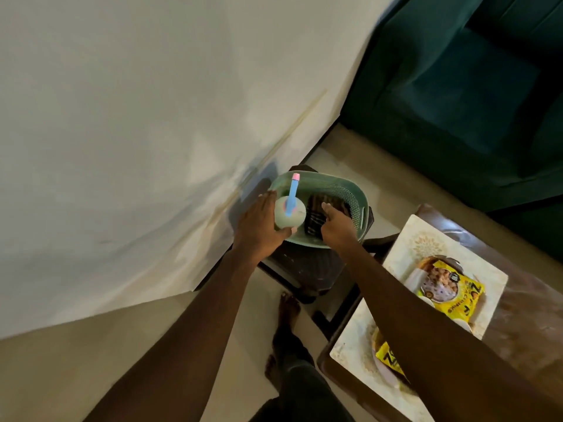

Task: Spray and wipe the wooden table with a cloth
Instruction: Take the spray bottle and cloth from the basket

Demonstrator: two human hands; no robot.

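Left hand [259,222] is wrapped around the spray bottle [290,212] in the green basket [350,196]. At three o'clock, right hand [336,222] rests fingers-together on the dark cloth [316,214]; I can't tell if it grips.

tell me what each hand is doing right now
Left hand: closed around the spray bottle in the basket.
Right hand: fingers on the dark cloth; grip cannot be told.

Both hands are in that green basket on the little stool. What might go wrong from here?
1. The basket sits on a small dark stool; lifting the spray bottle with the left hand might tip it.
2. The right hand reaches the dark cloth beside the bottle and might knock it.
3. Snack packets on the wooden table may catch spray.
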